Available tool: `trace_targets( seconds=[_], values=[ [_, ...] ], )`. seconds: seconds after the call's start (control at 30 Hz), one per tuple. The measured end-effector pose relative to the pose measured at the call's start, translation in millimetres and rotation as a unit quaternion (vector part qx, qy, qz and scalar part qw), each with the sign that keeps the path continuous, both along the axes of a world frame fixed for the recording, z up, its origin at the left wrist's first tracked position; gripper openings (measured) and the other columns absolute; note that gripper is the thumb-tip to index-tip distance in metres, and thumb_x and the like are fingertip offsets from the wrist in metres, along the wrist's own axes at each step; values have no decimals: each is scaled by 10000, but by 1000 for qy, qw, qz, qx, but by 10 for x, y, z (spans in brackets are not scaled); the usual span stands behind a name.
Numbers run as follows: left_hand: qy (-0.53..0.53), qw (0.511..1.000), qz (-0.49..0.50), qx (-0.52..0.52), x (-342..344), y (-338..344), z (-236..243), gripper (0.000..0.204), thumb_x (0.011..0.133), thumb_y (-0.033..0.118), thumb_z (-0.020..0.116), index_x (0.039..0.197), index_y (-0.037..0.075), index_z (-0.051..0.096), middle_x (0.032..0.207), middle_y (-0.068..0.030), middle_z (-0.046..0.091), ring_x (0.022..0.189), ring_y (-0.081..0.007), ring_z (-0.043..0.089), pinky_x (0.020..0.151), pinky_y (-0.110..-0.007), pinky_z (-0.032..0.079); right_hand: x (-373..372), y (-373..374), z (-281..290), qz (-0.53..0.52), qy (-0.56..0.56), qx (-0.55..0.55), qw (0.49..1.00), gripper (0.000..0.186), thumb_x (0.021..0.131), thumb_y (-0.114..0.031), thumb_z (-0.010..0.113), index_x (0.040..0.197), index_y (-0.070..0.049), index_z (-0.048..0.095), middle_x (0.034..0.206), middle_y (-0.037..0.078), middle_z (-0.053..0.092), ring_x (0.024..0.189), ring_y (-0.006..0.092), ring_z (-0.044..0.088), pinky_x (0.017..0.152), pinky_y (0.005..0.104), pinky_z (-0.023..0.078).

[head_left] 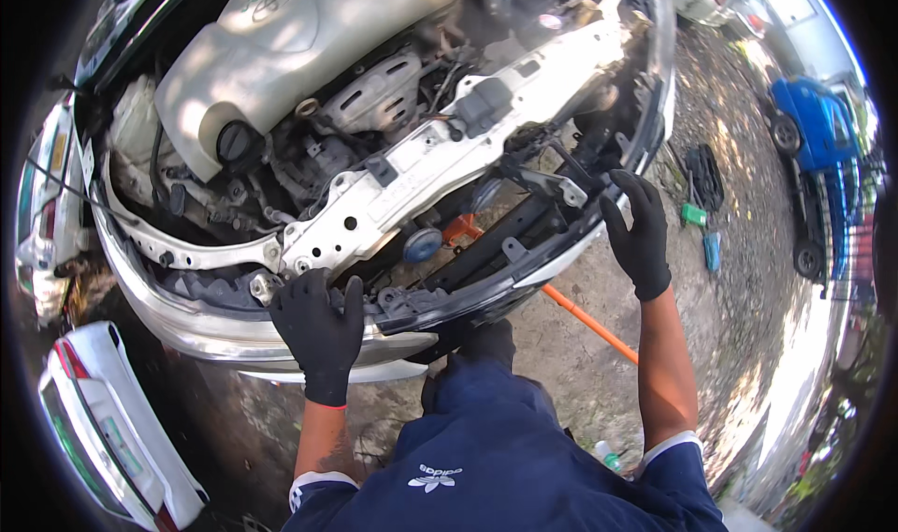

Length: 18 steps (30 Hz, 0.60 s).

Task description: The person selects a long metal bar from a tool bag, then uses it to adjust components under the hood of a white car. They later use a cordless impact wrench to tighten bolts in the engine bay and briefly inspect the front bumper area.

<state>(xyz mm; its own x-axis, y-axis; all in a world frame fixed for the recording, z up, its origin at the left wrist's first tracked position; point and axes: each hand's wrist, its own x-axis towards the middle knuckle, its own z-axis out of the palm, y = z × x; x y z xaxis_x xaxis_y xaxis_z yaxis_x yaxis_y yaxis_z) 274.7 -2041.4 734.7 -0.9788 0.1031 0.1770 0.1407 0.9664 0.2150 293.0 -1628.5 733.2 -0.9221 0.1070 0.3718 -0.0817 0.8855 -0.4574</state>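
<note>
A silver car front end with its engine bay exposed lies before me. My left hand [320,331], in a black glove, rests on the top edge of the front bumper [187,322], fingers stretched and thumb apart. On the far right end of the bumper, my right hand [638,233], also gloved in black, touches the edge with fingers curved and thumb spread. Between them runs the white radiator support panel [393,195]. Below it, a blue round disc [423,245] and an orange metal part [461,231] show through the gap. My right fingertips are partly hidden.
The grey engine cover [309,46] sits behind the panel. An orange bar [589,324] slants out under the bumper. A black part [704,177], a green box [693,215] and a blue item [713,251] lie on the ground. Beyond stands a blue vehicle [814,121]; a white bumper [122,429] lies left.
</note>
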Motion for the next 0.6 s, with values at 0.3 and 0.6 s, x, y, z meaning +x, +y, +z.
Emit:
trace_targets(
  seconds=[0.3, 0.6],
  values=[
    [-81, 994, 71, 4, -183, 23, -57, 328, 764, 350, 715, 883, 57, 625, 901, -102, 604, 959, -314, 554, 948, -489, 386, -766, -124, -561, 73, -84, 88, 990, 222, 846, -175, 605, 1024, -71, 690, 946, 115, 674, 1000, 356, 567, 941, 461, 384],
    [-120, 990, 71, -20, -205, -53, -67, 366, 816, 284, 649, 1082, 38, 593, 1089, -127, 608, 1119, -341, 543, 1026, -548, 351, -888, -147, -613, 62, -135, 112, 983, 355, 900, -283, 463, 1012, -25, 680, 920, 130, 651, 1007, 368, 553, 945, 487, 393]
  ],
)
